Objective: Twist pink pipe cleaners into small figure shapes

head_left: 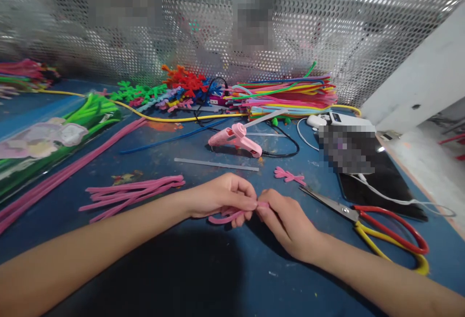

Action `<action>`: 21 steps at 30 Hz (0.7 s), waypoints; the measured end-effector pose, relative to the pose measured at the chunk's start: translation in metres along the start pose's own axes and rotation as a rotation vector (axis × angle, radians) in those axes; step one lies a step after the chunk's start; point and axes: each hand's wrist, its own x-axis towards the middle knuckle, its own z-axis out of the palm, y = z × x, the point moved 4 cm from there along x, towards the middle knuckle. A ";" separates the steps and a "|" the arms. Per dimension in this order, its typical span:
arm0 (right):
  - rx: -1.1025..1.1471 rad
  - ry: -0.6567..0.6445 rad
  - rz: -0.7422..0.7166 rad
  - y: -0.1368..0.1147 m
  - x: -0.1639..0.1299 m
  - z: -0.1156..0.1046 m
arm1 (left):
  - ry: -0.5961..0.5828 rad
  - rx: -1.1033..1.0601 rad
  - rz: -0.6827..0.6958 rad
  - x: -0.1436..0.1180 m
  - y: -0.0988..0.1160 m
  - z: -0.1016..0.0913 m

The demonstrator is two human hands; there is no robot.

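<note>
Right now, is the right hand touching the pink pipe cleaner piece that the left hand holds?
Touching. The head view shows the right hand pinching one end of the pink pipe cleaner piece at its fingertips, meeting the left hand with no gap.

My hands, left (221, 198) and right (285, 220), meet at the table's (181, 268) near middle, pinching a pipe cleaner (227, 217). A cut bundle (134, 192) lies left, scissors (381, 227) right. Behind sits a glue gun (236, 138); farther back, stacked pipe cleaners (290, 95). At right, possibly a phone (378, 181).
</note>
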 end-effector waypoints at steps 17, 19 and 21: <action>0.559 0.038 0.300 0.017 0.004 0.002 | 0.022 -0.065 0.095 0.004 -0.002 -0.005; 0.619 0.029 0.310 0.018 0.007 0.002 | 0.104 0.036 0.159 0.005 0.000 -0.003; 0.671 0.033 0.327 0.019 0.009 0.001 | 0.241 0.187 0.249 0.002 0.002 -0.002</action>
